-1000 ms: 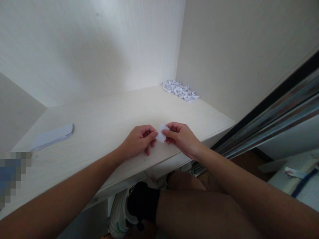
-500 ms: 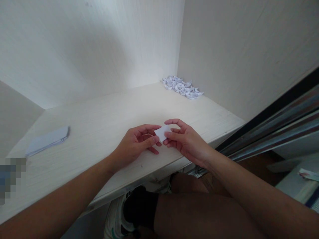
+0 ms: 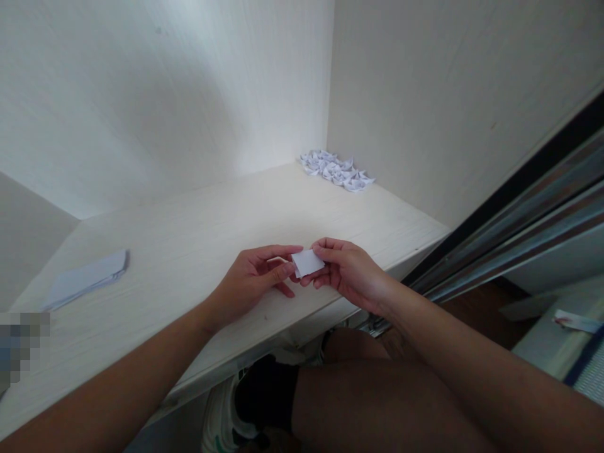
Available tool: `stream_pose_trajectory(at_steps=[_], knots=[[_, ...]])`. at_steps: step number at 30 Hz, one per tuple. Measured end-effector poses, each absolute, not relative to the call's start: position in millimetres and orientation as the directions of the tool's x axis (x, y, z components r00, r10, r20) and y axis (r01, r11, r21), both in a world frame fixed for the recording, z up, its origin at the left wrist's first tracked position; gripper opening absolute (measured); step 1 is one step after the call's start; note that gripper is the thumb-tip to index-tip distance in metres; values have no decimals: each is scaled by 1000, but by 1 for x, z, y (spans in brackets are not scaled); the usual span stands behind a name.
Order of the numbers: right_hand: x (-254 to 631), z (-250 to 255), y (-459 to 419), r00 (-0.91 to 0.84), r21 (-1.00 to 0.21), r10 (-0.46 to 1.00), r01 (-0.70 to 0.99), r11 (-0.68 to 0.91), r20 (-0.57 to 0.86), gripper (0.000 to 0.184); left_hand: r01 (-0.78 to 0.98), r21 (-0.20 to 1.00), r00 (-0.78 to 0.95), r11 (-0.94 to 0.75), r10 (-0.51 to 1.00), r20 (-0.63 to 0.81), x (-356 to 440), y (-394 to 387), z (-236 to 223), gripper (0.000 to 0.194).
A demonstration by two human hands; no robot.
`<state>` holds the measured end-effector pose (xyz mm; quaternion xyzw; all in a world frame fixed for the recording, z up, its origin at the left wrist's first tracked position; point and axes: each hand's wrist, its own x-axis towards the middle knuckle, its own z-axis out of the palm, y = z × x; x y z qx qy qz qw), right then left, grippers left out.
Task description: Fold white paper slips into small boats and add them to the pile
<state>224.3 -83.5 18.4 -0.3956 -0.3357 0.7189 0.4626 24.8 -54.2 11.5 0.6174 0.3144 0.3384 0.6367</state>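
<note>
A small folded piece of white paper (image 3: 308,263) is held between my two hands above the white shelf (image 3: 212,217). My left hand (image 3: 262,270) pinches its left edge between thumb and fingers. My right hand (image 3: 342,264) grips the upper right corner with the thumb on top, its other fingers curled underneath. Toward the back right corner lies a cluster of small pointed folded white paper pieces (image 3: 335,170). A stack of white paper strips (image 3: 87,278) rests at the left on the same shelf.
White panels rise behind and to the right of the shelf. A dark-edged metal frame (image 3: 500,201) runs along the right side. My bent leg (image 3: 377,402) and a white shoe (image 3: 219,412) are below the front edge. A blurred patch covers the far left.
The paper has turned from a tilted diamond to a nearly level rectangle. My right thumb has shifted to its upper corner. The whole view has moved slightly.
</note>
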Motion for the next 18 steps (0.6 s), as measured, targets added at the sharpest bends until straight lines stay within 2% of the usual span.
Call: stream_pose_trajectory(at_steps=[5,9,13,16,18], knots=[[221,17,-86,-242,-868,939,-378,-323,-244,16,45,997,485,-58,874,29,29,-59,17,29],[218,15,-87,-256,-928,943,-250,-275,-211,14,124,984,422,-125,904,61,32,-61,21,22],[215,15,-92,-209,-998,976,1,-58,-57,26,228,953,390,-197,916,96,30,-60,22,14],[213,15,-99,-173,-965,979,217,145,109,51,384,867,366,-319,914,174,28,-60,22,14],[211,15,-103,-177,-929,969,298,222,175,53,468,790,391,-397,894,218,27,-60,23,15]])
